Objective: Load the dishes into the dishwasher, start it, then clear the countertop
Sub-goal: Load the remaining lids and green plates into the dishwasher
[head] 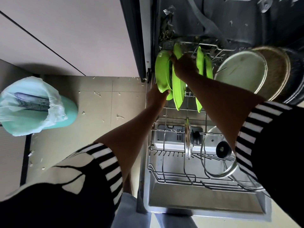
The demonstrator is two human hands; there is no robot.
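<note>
**Seating a green plate at the left end of the rack**

Head view: the green plate (162,71) stands on edge over the left end of the dishwasher's wire rack (172,176). Its long axis runs from near to far and its face is tilted slightly left. The left hand (156,96) pinches the near rim, with the thumb on the edge. The right hand (184,66) reaches across from the right and appears to curl its fingertips over the far rim.

A second green plate (178,89) stands just beside it on the right, and two more green plates (204,65) stand further right. Both hands share the load, with the left one nearer the plate. The free slot looks to lie straight below, so the likely move is a short downward push, keeping the rim parallel to its neighbour.

Two glass lids (218,152) stand in the near part of the rack.
</note>
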